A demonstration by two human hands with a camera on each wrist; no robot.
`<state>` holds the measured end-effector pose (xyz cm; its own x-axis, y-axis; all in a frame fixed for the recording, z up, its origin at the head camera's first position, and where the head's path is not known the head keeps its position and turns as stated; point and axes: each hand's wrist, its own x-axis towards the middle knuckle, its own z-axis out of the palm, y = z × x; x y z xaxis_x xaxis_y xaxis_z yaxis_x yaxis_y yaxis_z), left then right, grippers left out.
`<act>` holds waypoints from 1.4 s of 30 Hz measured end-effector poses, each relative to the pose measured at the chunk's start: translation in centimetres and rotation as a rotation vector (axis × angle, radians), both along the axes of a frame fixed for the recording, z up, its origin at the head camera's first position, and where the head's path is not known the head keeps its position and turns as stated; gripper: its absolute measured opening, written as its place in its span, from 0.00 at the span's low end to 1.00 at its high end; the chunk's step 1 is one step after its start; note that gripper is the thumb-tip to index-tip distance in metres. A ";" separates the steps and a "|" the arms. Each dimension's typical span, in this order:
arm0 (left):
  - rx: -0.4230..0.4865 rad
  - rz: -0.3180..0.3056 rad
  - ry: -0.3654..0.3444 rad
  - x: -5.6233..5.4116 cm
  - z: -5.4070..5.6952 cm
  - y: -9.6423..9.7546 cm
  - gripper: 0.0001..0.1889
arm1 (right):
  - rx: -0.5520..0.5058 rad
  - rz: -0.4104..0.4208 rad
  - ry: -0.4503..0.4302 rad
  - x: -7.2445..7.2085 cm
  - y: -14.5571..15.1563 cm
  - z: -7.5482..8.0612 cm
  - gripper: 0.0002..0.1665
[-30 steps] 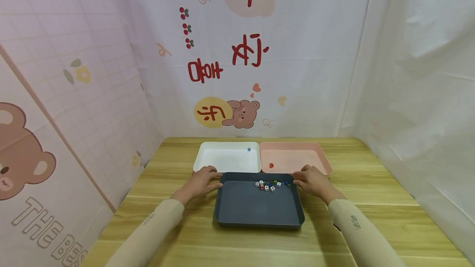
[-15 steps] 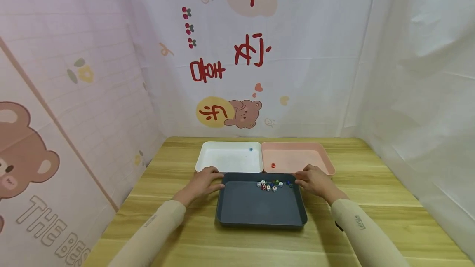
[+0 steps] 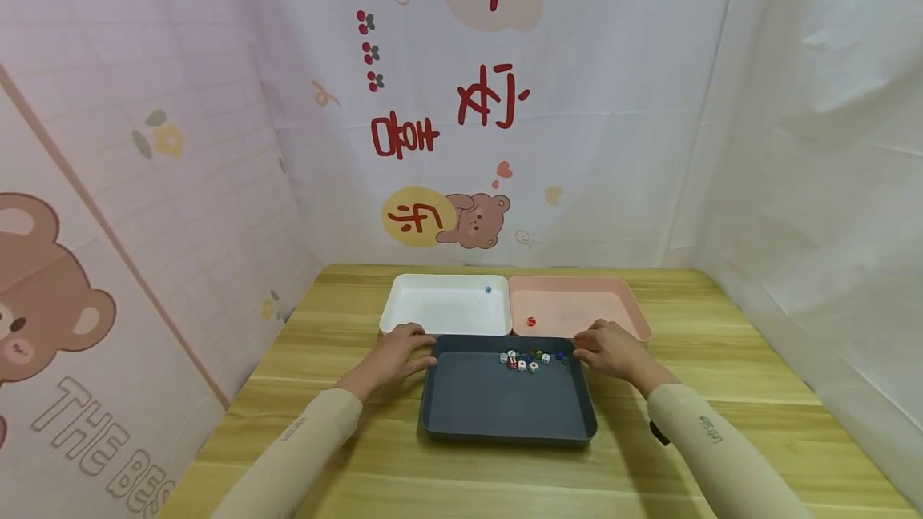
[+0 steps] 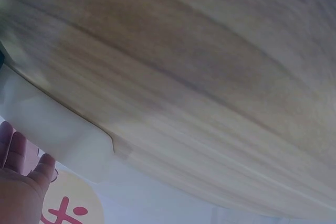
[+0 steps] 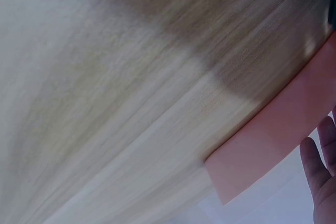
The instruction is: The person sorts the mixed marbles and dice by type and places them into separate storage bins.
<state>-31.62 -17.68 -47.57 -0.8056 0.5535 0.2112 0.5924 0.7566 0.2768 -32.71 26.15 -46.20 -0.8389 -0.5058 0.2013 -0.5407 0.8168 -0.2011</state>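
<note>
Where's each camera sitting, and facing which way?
Head: on the head, facing forward and down at dark gray tray, white tray, pink tray and dice; left hand, right hand and sleeves show.
Left wrist: worn there, facing the tabletop and white tray; that hand's fingers show lower left.
Right wrist: worn there, facing the tabletop and pink tray; that hand's fingers show lower right.
Head and left wrist share the white tray.

two trays (image 3: pixel 440 315) lie behind the tray (image 3: pixel 505 407) holding dice (image 3: pixel 534 368).
</note>
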 end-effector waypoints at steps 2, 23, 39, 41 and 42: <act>0.002 0.002 -0.001 0.1 0.1 0.0 0.23 | 0.003 0.006 0.005 -0.1 0.0 0.0 0.20; -0.014 0.000 -0.032 0.0 0.4 -0.2 0.24 | 0.017 0.074 0.091 -0.1 -3.7 0.5 0.17; -0.007 -0.015 -0.052 0.0 0.5 -0.1 0.23 | 0.039 0.110 0.121 -0.2 -4.9 -1.5 0.15; -0.008 -0.009 -0.060 0.0 0.4 -0.1 0.23 | 0.031 0.103 0.106 -0.2 -5.1 -1.5 0.14; -0.012 -0.005 -0.065 0.0 0.4 -0.1 0.24 | 0.032 0.098 0.099 -0.2 -5.2 -1.6 0.14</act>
